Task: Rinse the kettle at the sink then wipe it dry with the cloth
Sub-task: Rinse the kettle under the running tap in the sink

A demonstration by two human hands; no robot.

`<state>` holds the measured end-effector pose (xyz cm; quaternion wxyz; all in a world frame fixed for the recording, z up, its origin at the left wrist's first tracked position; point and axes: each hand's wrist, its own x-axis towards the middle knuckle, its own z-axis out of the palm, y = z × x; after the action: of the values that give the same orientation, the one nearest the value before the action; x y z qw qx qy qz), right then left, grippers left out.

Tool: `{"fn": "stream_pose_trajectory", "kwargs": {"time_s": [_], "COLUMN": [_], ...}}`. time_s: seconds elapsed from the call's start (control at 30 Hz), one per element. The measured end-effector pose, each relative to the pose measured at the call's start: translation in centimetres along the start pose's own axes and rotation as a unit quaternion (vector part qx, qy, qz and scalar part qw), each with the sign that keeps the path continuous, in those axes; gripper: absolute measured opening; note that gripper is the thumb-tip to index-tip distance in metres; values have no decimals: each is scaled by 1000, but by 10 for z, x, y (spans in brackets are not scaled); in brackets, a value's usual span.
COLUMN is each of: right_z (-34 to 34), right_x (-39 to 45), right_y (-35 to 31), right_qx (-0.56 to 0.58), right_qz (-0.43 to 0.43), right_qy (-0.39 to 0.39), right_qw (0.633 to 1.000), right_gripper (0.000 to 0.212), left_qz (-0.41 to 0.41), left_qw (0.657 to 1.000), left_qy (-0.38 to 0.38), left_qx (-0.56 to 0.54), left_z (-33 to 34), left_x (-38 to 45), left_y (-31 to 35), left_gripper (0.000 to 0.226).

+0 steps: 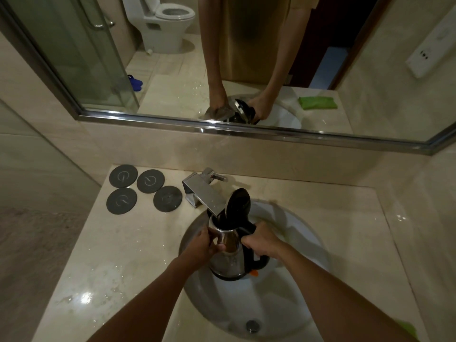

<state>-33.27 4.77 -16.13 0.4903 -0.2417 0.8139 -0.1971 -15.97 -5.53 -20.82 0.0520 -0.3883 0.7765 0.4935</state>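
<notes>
Both hands' grip (260, 241) seemingly around kettle (229, 257).

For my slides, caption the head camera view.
Both hands hold the open kettle under the tap over the sink.

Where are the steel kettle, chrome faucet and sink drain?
Steel kettle with black handle (228, 257), head view, on its shiny body.
Chrome faucet (206, 193), head view, on the flat spout.
Sink drain (253, 325), head view, on the metal plug.

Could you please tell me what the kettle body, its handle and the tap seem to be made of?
Kettle body: polished metal, probably stainless steel, going by its mirror-like reflections. Handle: glossy black, likely plastic, with soft highlights. Tap: brushed or chromed metal, silvery with flat, bright faces.
</notes>
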Motion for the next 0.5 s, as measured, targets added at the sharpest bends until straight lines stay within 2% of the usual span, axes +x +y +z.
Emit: {"fn": "stream_pose_trajectory", "kwargs": {"time_s": [0.13,0.5], "right_z": [0,1], "right_x": [0,-1], "right_y": [-1,0], "right_qx": [-1,6], "right_qz": [3,1], "right_qy": [5,6], "right_qw": [1000,1000], "right_gripper": [9,11], "left_qz": [4,11], "left_qw": [1000,1000], "left_qy": [-3,-3], "left_qx": [-10,-12], "left_z": [-1,-2], "left_x": [-1,-1], "left_y": [2,3], "left_gripper": [56,57]}}
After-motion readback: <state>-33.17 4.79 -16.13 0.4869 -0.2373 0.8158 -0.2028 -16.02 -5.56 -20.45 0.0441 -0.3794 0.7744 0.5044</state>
